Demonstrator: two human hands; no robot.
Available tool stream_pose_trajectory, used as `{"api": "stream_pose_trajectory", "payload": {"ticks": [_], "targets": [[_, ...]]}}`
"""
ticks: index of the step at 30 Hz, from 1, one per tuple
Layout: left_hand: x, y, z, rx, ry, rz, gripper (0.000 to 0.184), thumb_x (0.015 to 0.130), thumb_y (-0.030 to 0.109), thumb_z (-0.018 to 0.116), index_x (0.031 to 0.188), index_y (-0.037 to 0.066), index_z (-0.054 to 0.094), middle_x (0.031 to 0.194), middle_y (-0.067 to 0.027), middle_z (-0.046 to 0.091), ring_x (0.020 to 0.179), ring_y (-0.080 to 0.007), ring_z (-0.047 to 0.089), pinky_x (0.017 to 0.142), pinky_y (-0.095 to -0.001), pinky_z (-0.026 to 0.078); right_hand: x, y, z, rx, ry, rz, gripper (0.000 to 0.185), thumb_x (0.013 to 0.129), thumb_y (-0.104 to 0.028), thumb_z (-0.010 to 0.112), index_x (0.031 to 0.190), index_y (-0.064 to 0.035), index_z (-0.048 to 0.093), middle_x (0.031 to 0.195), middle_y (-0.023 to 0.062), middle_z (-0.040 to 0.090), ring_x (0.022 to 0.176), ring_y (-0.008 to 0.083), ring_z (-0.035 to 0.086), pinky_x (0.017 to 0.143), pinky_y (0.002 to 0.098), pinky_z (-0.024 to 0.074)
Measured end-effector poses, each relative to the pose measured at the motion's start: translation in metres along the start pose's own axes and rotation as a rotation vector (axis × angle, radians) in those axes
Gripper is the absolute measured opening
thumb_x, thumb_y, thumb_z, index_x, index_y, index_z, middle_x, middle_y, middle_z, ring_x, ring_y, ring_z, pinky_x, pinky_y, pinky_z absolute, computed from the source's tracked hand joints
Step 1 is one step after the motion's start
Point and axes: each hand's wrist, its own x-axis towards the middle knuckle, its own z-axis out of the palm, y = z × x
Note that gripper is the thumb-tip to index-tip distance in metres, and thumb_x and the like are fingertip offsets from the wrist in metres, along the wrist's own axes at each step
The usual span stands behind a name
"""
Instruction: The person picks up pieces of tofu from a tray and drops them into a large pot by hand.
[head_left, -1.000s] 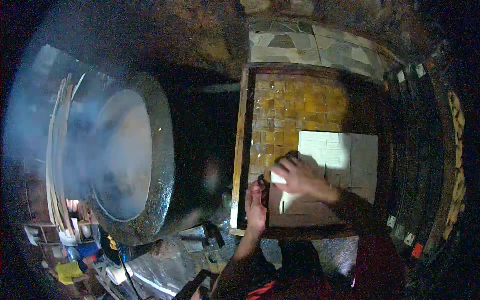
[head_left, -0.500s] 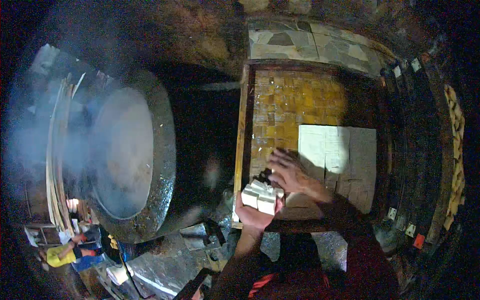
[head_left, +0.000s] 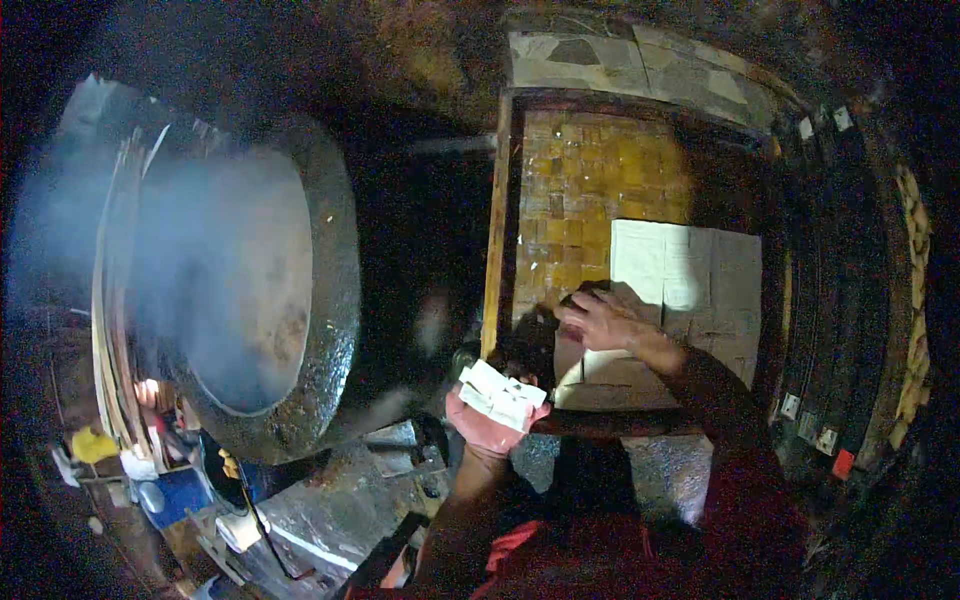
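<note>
My left hand [head_left: 490,425] is palm up at the near left corner of a framed woven tray [head_left: 565,180]. Several flat white blocks, tofu-like in look, form a small stack [head_left: 500,393] on its palm, with the fingers curled round them. Over the tray, my right hand [head_left: 605,322] points down with bent fingers at the left edge of the laid-out white blocks [head_left: 735,270]. These lie side by side in a close-set sheet. What the right fingertips hold, if anything, is hidden in shadow.
A large round pan [head_left: 335,300] with pale contents steams at the left. Long wooden strips [head_left: 115,300] lean beyond it. Dark racks [head_left: 870,290] stand right of the tray. A yellow garment [head_left: 93,445] shows at lower left.
My right hand has moved away from the stack, right and slightly down, onto the laid-out blocks. My left hand has shifted slightly left. The view has shifted, and the steam has drifted.
</note>
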Motion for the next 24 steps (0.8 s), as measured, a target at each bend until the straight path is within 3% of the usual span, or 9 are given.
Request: {"api": "stream_pose_trajectory", "payload": {"ticks": [4,6,8,9,10,12,17,20,24], "targets": [[0.003,0.007,0.013,-0.029,0.08,-0.018,0.071,0.087,0.069,0.039,0.131,0.016,0.057,0.124,-0.0155,0.062,0.112,-0.046,0.058,0.094,-0.0749,0.035,0.007,-0.018,-0.001,0.101,0.066,0.009,0.037,0.083,-0.033,0.066,0.113,-0.011,0.064,0.121,0.0143,0.058,0.106,0.0344,0.059,0.084,0.0415,0.0528],[0.002,0.01,0.017,-0.05,0.105,-0.012,0.07,0.088,0.07,0.034,0.126,0.018,0.061,0.119,-0.0146,0.065,0.109,-0.0468,0.059,0.093,-0.0762,0.034,0.018,-0.055,-0.058,0.48,-0.121,0.482,0.045,0.081,-0.034,0.069,0.118,-0.009,0.06,0.121,0.0203,0.057,0.108,0.0382,0.057,0.085,0.0439,0.0526],[-0.001,0.01,0.011,-0.019,0.053,-0.008,0.067,0.088,0.07,0.035,0.119,0.02,0.066,0.114,-0.0126,0.068,0.107,-0.0461,0.06,0.092,-0.0775,0.033,0.011,-0.062,-0.057,0.456,-0.193,0.483,0.043,0.081,-0.027,0.068,0.117,-0.0063,0.059,0.117,0.0205,0.058,0.109,0.0399,0.056,0.083,0.0476,0.0528],[-0.005,0.015,0.009,0.041,0.201,-0.008,0.063,0.086,0.07,0.038,0.112,0.021,0.069,0.11,-0.0117,0.069,0.107,-0.0451,0.06,0.093,-0.0774,0.032,-0.006,-0.05,-0.017,0.328,-0.113,0.356,0.042,0.08,-0.025,0.067,0.117,-0.0056,0.059,0.116,0.0201,0.058,0.108,0.0394,0.057,0.083,0.0488,0.0525],[-0.006,0.015,0.014,0.042,0.194,-0.012,0.063,0.086,0.07,0.038,0.112,0.021,0.069,0.11,-0.0117,0.069,0.107,-0.0451,0.06,0.093,-0.0774,0.032,-0.001,-0.055,-0.021,0.197,-0.03,0.227,0.042,0.079,-0.022,0.066,0.117,-0.0049,0.058,0.115,0.0196,0.059,0.107,0.039,0.057,0.083,0.0499,0.0522],[-0.004,0.015,0.024,0.02,0.405,0.017,0.064,0.084,0.076,0.035,0.107,0.027,0.07,0.105,-0.0153,0.07,0.099,-0.0496,0.062,0.087,-0.0747,0.039,-0.002,-0.061,-0.038,0.148,-0.115,0.373,0.041,0.075,-0.018,0.064,0.113,-0.0035,0.06,0.116,0.0183,0.057,0.108,0.0373,0.056,0.085,0.0475,0.0514],[-0.012,0.018,0.017,0.113,0.279,0.01,0.063,0.085,0.071,0.039,0.112,0.022,0.068,0.108,-0.0132,0.069,0.106,-0.048,0.06,0.087,-0.0739,0.038,0.01,-0.077,-0.078,0.029,0.074,0.034,0.031,0.074,-0.02,0.066,0.101,-0.006,0.065,0.118,0.0109,0.055,0.114,0.0313,0.049,0.097,0.0461,0.041],[-0.017,0.015,0.016,0.111,0.303,0.004,0.061,0.085,0.069,0.041,0.113,0.022,0.068,0.111,-0.013,0.068,0.109,-0.0481,0.057,0.089,-0.0737,0.037,0.011,-0.079,-0.09,0.097,-0.024,0.112,0.027,0.074,-0.022,0.066,0.097,-0.0072,0.065,0.118,0.0094,0.055,0.117,0.0297,0.046,0.099,0.0474,0.0375],[-0.024,0.015,0.018,0.181,0.314,-0.025,0.061,0.085,0.069,0.042,0.113,0.021,0.068,0.112,-0.017,0.067,0.108,-0.0496,0.057,0.087,-0.0738,0.037,0.009,-0.066,-0.08,0.193,-0.224,0.183,0.029,0.076,-0.032,0.069,0.093,-0.0091,0.067,0.117,0.0091,0.057,0.108,0.0298,0.053,0.097,0.0459,0.0409]]}}
